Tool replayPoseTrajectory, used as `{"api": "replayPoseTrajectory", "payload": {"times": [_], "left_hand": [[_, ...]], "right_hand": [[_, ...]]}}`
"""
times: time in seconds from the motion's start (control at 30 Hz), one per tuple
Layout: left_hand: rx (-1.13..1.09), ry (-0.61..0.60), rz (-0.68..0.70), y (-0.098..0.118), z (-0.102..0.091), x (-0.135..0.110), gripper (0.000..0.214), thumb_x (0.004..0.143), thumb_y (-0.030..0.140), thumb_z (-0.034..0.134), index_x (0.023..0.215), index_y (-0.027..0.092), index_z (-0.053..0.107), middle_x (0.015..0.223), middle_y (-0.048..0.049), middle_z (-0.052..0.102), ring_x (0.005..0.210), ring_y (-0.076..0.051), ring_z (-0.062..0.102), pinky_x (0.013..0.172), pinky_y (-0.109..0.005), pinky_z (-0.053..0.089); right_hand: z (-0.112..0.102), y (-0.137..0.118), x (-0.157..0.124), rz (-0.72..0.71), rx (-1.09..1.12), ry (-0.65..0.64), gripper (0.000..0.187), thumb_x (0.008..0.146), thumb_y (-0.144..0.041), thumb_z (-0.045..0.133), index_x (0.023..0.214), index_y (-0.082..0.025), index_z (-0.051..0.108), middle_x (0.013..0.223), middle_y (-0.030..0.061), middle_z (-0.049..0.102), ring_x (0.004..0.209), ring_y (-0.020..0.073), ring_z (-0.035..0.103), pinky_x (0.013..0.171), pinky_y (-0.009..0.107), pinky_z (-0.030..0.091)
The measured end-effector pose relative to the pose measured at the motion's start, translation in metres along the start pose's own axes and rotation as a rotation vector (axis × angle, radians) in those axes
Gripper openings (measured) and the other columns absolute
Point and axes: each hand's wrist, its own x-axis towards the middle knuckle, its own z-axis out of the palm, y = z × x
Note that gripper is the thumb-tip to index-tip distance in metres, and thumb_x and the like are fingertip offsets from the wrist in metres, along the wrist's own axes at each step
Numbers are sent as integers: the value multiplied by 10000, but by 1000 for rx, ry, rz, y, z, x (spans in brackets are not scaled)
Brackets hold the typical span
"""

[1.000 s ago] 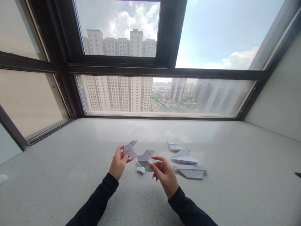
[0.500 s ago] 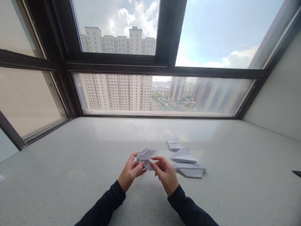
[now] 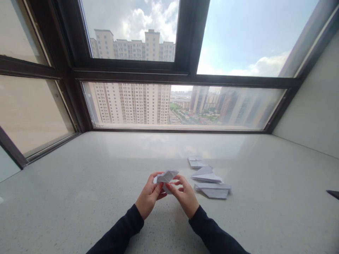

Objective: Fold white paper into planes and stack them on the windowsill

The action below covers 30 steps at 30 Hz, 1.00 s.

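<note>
A small folded piece of white paper (image 3: 167,176) with several creased flaps is held above the counter, between both hands. My left hand (image 3: 148,194) grips its left side, thumb in front and fingers behind. My right hand (image 3: 184,194) pinches its lower right part, the thumb pressed near the left thumb. The fingers partly cover the lower part of the paper. Just right of my right hand lie a folded paper airplane (image 3: 207,175), a flat folded paper piece with a long straight edge (image 3: 214,191) and a smaller folded paper piece (image 3: 196,162).
The speckled white counter (image 3: 79,197) runs back to a dark-framed window (image 3: 182,131) with tall buildings outside. A white wall (image 3: 315,109) bounds the right side. A dark pointed object (image 3: 332,194) enters at the right edge.
The paper has been turned and tilted between my hands, so its upper flap now points right. My right thumb has moved left, closer to the left thumb. The other paper pieces stay put.
</note>
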Motion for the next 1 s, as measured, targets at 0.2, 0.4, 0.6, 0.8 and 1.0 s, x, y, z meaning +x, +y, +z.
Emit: {"api": "replayPoseTrajectory", "payload": {"times": [0.2,0.4,0.6,0.8,1.0], "left_hand": [[622,210,187,-1,-20,6,505,728,425,420,1146,152,339,809,-62,548,760,-179,517,683,-340,408],[1316,420,73,-9,-38,12,460,621,490,497,947,168,537,908,-96,506,863,-247,420,758,-376,313],[1243,340,30,-13,-25,14,221,631,385,525,772,219,567,959,-75,524,895,-258,416,739,-378,303],[698,194,82,-10,-28,17,167,671,320,513,740,169,505,731,-43,576,737,-178,528,672,-323,398],[272,135,10,1,-22,13,292,675,372,520,842,133,504,632,-24,593,604,-148,569,547,-279,462]], "right_hand": [[-14,6,14,65,169,-64,282,614,-408,587,696,-139,608,666,55,634,646,175,571,604,298,445],[-17,13,20,123,173,-66,338,588,-447,594,684,-122,603,639,45,623,583,155,555,540,272,436],[-9,15,15,50,-21,-141,299,623,-434,559,665,-142,607,649,43,604,609,157,538,511,253,411],[-12,12,13,-114,-184,-175,191,627,-354,578,599,-166,596,708,32,617,716,180,550,665,291,404],[-11,8,9,-141,-260,-162,165,630,-337,587,609,-174,600,713,37,618,710,179,552,677,290,394]]}}
